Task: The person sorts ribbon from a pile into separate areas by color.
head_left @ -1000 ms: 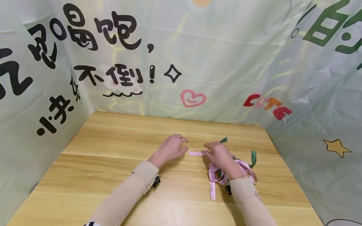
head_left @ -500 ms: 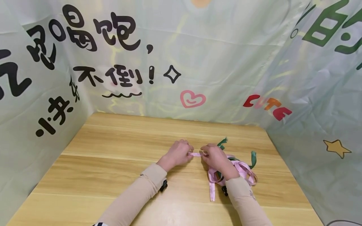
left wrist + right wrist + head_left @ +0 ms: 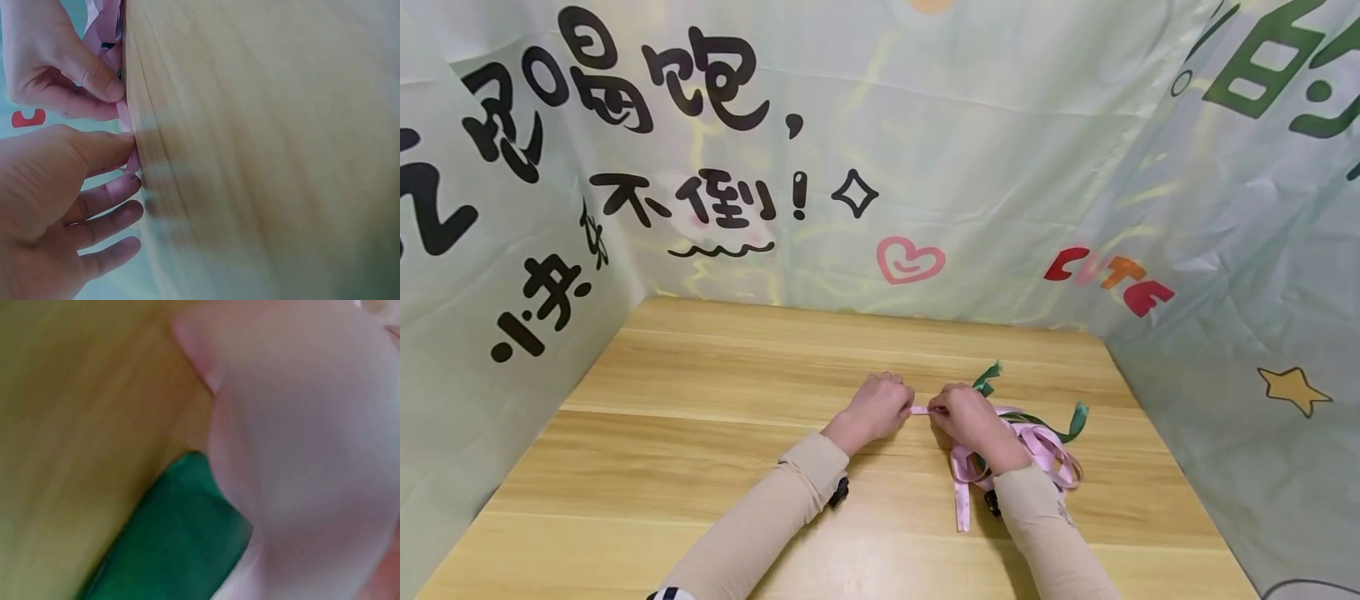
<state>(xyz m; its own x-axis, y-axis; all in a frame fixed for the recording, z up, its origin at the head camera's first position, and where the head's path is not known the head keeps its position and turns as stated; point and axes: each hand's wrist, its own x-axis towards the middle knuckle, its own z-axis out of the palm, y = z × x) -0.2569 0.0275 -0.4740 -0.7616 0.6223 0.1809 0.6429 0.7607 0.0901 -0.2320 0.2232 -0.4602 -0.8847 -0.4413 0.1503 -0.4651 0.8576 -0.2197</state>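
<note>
1. Head view: left hand (image 3: 880, 406) and right hand (image 3: 966, 414) pinch one pink ribbon (image 3: 920, 410) end between them on the worktop (image 3: 700, 433); green ribbon (image 3: 987, 382) lies behind.
2. Left wrist view: both thumb-and-finger grips close on the strip (image 3: 124, 115).
3. Right wrist view: blurred; green ribbon (image 3: 175, 544) only.

My arms come up from the lower edge of the head view in long, close-fitting beige sleeves, smooth and plain, ending at the wrists. My left sleeve (image 3: 760, 521) shows a scrap of dark-and-white striped cloth at its bottom end, near the lower left-centre of the frame. My right sleeve (image 3: 1048, 542) carries a faint small marking near the cuff, too small to read. A small black clip-like piece sits under each wrist, left (image 3: 838, 492) and right (image 3: 992, 501). My left hand (image 3: 877, 407) and right hand (image 3: 967, 414) are bare, without rings or gloves.
</note>
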